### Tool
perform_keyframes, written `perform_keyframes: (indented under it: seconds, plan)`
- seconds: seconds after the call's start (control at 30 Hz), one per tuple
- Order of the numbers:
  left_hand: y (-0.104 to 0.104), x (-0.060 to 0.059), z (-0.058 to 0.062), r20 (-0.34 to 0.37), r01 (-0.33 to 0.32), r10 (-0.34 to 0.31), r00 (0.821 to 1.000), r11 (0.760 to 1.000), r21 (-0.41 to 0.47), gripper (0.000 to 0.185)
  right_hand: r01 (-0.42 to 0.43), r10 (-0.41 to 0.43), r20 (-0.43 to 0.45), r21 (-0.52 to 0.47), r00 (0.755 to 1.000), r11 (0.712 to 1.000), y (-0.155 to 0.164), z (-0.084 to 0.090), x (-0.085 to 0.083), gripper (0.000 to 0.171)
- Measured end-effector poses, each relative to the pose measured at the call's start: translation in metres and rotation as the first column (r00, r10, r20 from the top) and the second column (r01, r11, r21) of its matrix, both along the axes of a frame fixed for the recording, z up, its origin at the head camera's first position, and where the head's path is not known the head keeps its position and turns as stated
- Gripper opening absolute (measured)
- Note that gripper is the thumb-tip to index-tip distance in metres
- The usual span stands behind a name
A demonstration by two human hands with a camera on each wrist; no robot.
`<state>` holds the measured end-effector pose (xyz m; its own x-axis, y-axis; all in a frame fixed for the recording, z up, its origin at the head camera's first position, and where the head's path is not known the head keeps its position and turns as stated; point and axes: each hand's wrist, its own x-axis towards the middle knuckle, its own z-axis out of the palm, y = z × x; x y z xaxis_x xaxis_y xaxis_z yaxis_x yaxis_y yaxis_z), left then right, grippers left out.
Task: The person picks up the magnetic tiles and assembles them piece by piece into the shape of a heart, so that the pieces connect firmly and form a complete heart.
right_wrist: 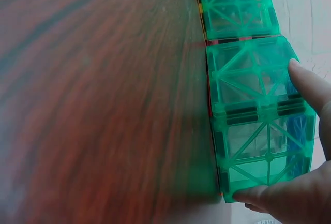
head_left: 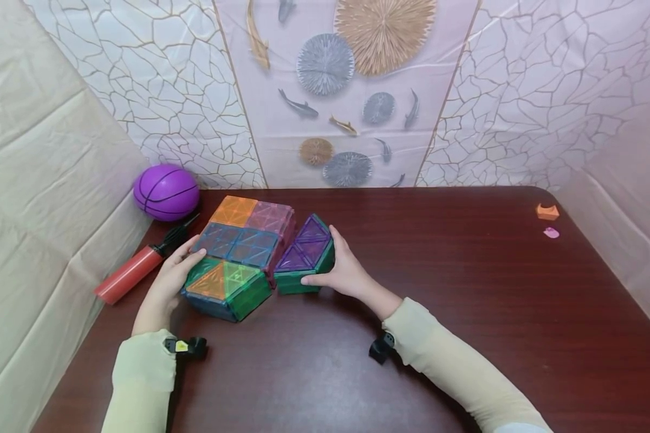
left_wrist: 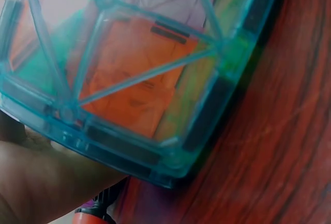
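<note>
Both hands working a magnetic tile build on the dark wood table

Purple ball (head_left: 166,192) and red air pump (head_left: 132,271) are sitting far left. Left hand (head_left: 165,288) is cupping the orange-topped block (head_left: 224,288), fingers curled against its side; right hand (head_left: 343,270) is gripping the purple-topped green block (head_left: 305,255), touching the main tile structure (head_left: 245,234).

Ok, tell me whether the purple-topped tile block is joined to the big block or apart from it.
Joined, it seems. The purple-topped block meets the big block along one edge, with no gap showing in the head view. The right hand grips it.
</note>
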<state>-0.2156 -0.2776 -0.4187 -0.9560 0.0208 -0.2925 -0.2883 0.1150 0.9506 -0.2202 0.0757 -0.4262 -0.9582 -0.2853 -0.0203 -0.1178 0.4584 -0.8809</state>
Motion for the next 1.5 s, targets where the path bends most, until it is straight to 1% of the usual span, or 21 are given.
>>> perform_keyframes:
  seconds: [0.17, 0.37, 0.53, 0.77, 0.87, 0.97, 1.13, 1.23, 1.33, 1.43, 1.5]
  plan:
    - [-0.001, -0.001, -0.001, -0.004, 0.022, -0.022, 1.000, 0.999, 0.045, 0.073, -0.001, 0.001, -0.003, 0.008, 1.000, 1.000, -0.005, 0.001, -0.003, 0.122]
    - [-0.002, -0.003, -0.002, 0.001, 0.037, -0.037, 0.999, 0.997, 0.069, 0.072, -0.007, 0.007, -0.004, 0.008, 1.000, 1.000, -0.006, 0.000, -0.006, 0.121]
    - [-0.006, -0.007, -0.004, 0.016, 0.056, -0.057, 0.998, 0.995, 0.084, 0.070, -0.032, 0.032, -0.025, 0.003, 0.999, 0.999, -0.007, -0.002, -0.011, 0.120]
    - [-0.009, -0.012, -0.001, 0.021, 0.083, -0.085, 0.996, 0.992, 0.094, 0.072, -0.073, 0.072, -0.050, -0.024, 0.996, 0.997, -0.007, -0.002, -0.016, 0.112]
    - [-0.008, -0.014, -0.001, 0.025, 0.088, -0.091, 0.996, 0.990, 0.115, 0.072, -0.079, 0.078, -0.039, -0.033, 0.996, 0.996, -0.006, -0.002, -0.016, 0.110]
    - [-0.006, -0.014, -0.002, 0.030, 0.085, -0.090, 0.996, 0.987, 0.134, 0.071, -0.088, 0.087, -0.010, -0.067, 0.996, 0.994, -0.003, -0.003, -0.015, 0.107]
    - [0.005, -0.009, -0.006, 0.017, 0.082, -0.085, 0.996, 0.986, 0.144, 0.072, -0.093, 0.098, 0.025, -0.138, 0.995, 0.986, 0.007, -0.004, -0.013, 0.100]
    - [0.022, -0.002, -0.008, 0.001, 0.043, -0.043, 0.999, 0.986, 0.161, 0.072, -0.083, 0.090, 0.031, -0.166, 0.995, 0.983, 0.017, -0.003, -0.013, 0.093]
    - [0.044, 0.008, -0.011, -0.013, -0.025, 0.027, 1.000, 0.985, 0.169, 0.070, -0.076, 0.081, 0.018, -0.194, 0.997, 0.978, 0.029, -0.004, -0.015, 0.084]
    - [0.069, 0.020, -0.014, -0.045, -0.097, 0.107, 0.993, 0.977, 0.190, 0.066, -0.078, 0.075, -0.022, -0.203, 0.997, 0.976, 0.043, -0.008, -0.019, 0.075]
    - [0.086, 0.030, -0.015, -0.069, -0.138, 0.155, 0.986, 0.970, 0.198, 0.064, -0.076, 0.069, -0.039, -0.202, 0.997, 0.976, 0.053, -0.009, -0.023, 0.069]
